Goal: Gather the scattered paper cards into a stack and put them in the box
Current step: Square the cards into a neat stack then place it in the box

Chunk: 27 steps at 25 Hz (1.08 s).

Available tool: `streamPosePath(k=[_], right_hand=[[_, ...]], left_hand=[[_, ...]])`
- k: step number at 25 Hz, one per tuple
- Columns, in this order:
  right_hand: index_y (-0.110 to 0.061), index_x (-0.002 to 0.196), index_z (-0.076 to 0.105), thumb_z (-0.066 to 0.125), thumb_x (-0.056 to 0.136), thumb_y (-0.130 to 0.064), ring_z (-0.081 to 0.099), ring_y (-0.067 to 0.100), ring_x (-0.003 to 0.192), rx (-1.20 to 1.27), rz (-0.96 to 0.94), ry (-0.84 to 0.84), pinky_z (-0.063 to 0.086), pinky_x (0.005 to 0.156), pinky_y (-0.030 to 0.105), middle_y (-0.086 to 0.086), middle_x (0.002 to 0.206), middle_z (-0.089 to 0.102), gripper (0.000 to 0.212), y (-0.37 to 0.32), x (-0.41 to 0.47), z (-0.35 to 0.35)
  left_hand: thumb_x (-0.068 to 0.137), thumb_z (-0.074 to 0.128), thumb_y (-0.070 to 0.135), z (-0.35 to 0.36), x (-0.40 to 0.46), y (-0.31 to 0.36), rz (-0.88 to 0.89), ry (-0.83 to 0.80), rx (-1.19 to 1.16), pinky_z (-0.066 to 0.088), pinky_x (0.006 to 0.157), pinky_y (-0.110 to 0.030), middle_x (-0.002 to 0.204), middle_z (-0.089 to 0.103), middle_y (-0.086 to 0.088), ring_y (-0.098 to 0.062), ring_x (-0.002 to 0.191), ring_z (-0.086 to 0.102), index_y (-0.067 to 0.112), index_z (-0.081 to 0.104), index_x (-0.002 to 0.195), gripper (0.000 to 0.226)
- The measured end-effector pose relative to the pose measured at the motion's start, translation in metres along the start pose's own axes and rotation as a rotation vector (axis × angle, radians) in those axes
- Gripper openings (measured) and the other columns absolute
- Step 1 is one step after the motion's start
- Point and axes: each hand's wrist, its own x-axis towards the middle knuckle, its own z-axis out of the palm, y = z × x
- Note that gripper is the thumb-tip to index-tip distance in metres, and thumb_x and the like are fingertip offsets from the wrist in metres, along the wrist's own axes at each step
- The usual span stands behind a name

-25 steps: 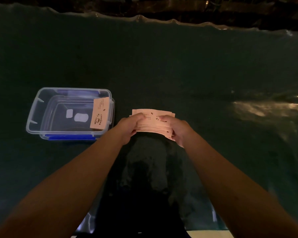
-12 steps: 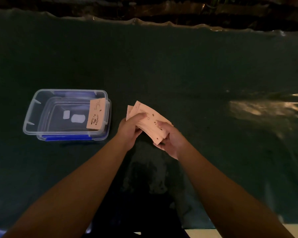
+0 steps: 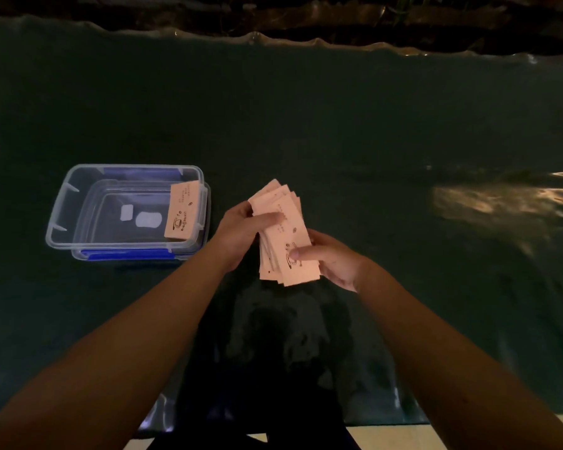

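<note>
Head view, dim light: both bare hands hold a loosely fanned stack of pink paper cards (image 3: pixel 281 233) above the dark green table cover (image 3: pixel 338 125), near the middle of the scene; the left hand (image 3: pixel 241 230) grips the stack's left edge, thumb laid across the top card; the right hand (image 3: pixel 330 259) closes on the near right corner, thumb pressing on the printed logo, fingers under the stack; card edges are uneven, the far ends splayed, the stack's long side running near to far; the clear plastic box (image 3: pixel 127 211) with blue clips sits on the cover to the left of the hands, just apart from the left hand, open at the top; one card (image 3: pixel 182 211) leans against the inside of its right wall, print side up; two pale patches show on the box floor.
</note>
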Motion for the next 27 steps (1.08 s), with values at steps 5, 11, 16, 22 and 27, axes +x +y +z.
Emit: streamPosePath(k=[5, 11, 16, 22, 27], right_hand=[[-0.018, 0.147, 0.056, 0.088, 0.073, -0.008, 0.069, 0.028, 0.129, -0.044, -0.123, 0.046, 0.05, 0.114, 0.057, 0.008, 0.138, 0.072, 0.082, -0.008, -0.002, 0.006], [-0.028, 0.139, 0.056, 0.093, 0.064, -0.011, 0.066, 0.022, 0.13, -0.167, -0.271, 0.195, 0.054, 0.109, 0.057, 0.004, 0.135, 0.071, 0.085, 0.014, 0.003, 0.024], [-0.046, 0.136, 0.047, 0.093, 0.064, -0.011, 0.068, 0.02, 0.128, -0.141, -0.349, 0.237, 0.056, 0.108, 0.054, -0.001, 0.137, 0.069, 0.093, 0.028, 0.01, 0.038], [-0.02, 0.161, 0.031, 0.079, 0.077, 0.024, 0.067, 0.012, 0.128, -0.124, -0.37, 0.262, 0.059, 0.097, 0.029, -0.002, 0.143, 0.064, 0.106, 0.044, 0.018, 0.054], [-0.02, 0.169, 0.015, 0.078, 0.071, 0.0, 0.058, 0.014, 0.141, -0.077, -0.391, 0.207, 0.051, 0.114, 0.041, -0.001, 0.154, 0.056, 0.118, 0.051, 0.011, 0.054]], left_hand=[[0.086, 0.082, 0.011, 0.001, -0.003, -0.007, 0.078, -0.074, 0.159, 0.06, 0.096, -0.05, 0.127, 0.073, 0.0, -0.022, 0.118, 0.071, 0.03, 0.061, 0.128, 0.051], [0.074, 0.084, -0.017, -0.012, -0.007, -0.024, 0.144, -0.303, 0.297, 0.059, 0.081, -0.018, 0.129, 0.066, -0.001, 0.004, 0.106, 0.071, 0.028, 0.042, 0.141, 0.091], [0.07, 0.084, -0.01, -0.019, -0.009, -0.04, 0.223, -0.252, 0.325, 0.057, 0.09, -0.024, 0.122, 0.067, 0.006, -0.001, 0.108, 0.071, 0.04, 0.046, 0.13, 0.087], [0.072, 0.073, -0.015, -0.013, -0.005, -0.061, 0.287, -0.214, 0.285, 0.057, 0.099, -0.027, 0.136, 0.064, -0.002, -0.013, 0.121, 0.068, 0.03, 0.027, 0.16, 0.109], [0.076, 0.081, -0.013, -0.014, -0.005, -0.074, 0.291, -0.204, 0.286, 0.052, 0.094, -0.016, 0.129, 0.06, 0.01, -0.006, 0.121, 0.065, 0.023, 0.016, 0.162, 0.113]])
